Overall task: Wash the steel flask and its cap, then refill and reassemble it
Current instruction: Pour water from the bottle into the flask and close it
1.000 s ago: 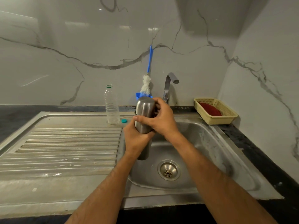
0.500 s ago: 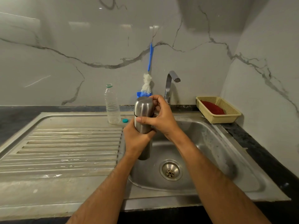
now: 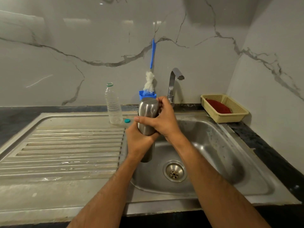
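Gripping a steel flask [image 3: 146, 127] upright over the sink [image 3: 213, 145], a person is working at its cap [image 3: 148, 106] with both hands. The left hand [image 3: 138, 142] is wrapping around the flask's middle and holding it steady, while the right hand [image 3: 162, 120] is curling over the cap end, thumb lying across the front and fingers closing round the top. The cap is still sitting on the flask, so the washing appears not to have begun; unscrewing looks to be the step in hand.

Doing it well likely means keeping the lower grip firm and the flask over the basin, turning only the top hand, so that a slip drops the smooth steel into the sink rather than onto the table [image 3: 9, 119].

Standing just behind the hands are a blue-handled bottle brush [image 3: 149, 79] in a blue holder [image 3: 147, 95] and the tap [image 3: 174, 83], which is showing no running water. An uncapped clear plastic bottle [image 3: 113, 106] is standing on the draining board [image 3: 65, 145] with a small teal cap [image 3: 127, 120] beside it. A yellow basket [image 3: 236, 112] holding something red [image 3: 218, 108] is sitting at the far right.

No brand, label or writing is readable anywhere.
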